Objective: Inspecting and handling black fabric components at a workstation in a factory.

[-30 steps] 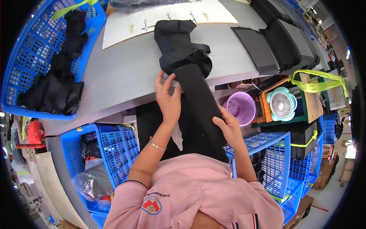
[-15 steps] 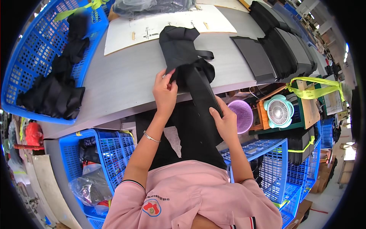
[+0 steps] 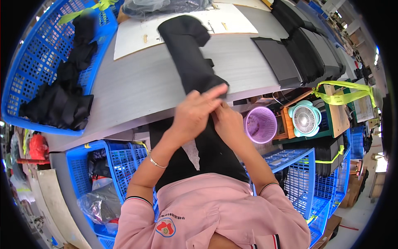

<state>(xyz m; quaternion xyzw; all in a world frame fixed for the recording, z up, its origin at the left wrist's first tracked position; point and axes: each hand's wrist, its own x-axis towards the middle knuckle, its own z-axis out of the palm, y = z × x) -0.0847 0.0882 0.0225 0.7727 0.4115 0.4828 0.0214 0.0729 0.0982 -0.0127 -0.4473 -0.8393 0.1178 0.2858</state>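
A long black cloth piece (image 3: 184, 54), folded like a narrow sleeve or bag, stretches over the table edge, its far end curled on a white board. Both my hands are close together at its near end. My left hand (image 3: 194, 114) grips the cloth from above, its index finger stretched across toward the right; it is slightly blurred. Just beside and partly under those fingers, my right hand (image 3: 229, 124) is closed on the cloth's near corner. The fingertips partly hide each other. The stiff dark panel seen earlier is hidden now.
On the grey table (image 3: 132, 83), stacks of black panels (image 3: 304, 58) lie at right, near a white board (image 3: 137, 39). A blue crate (image 3: 41, 54) with black cloth stands left. Below right are a purple basket (image 3: 260, 124), a small fan (image 3: 306, 118) and blue crates (image 3: 298, 178).
My hands have come together at the cloth's near end, the left moving right and nearer. The cloth has been straightened, its far end now farther up the board.
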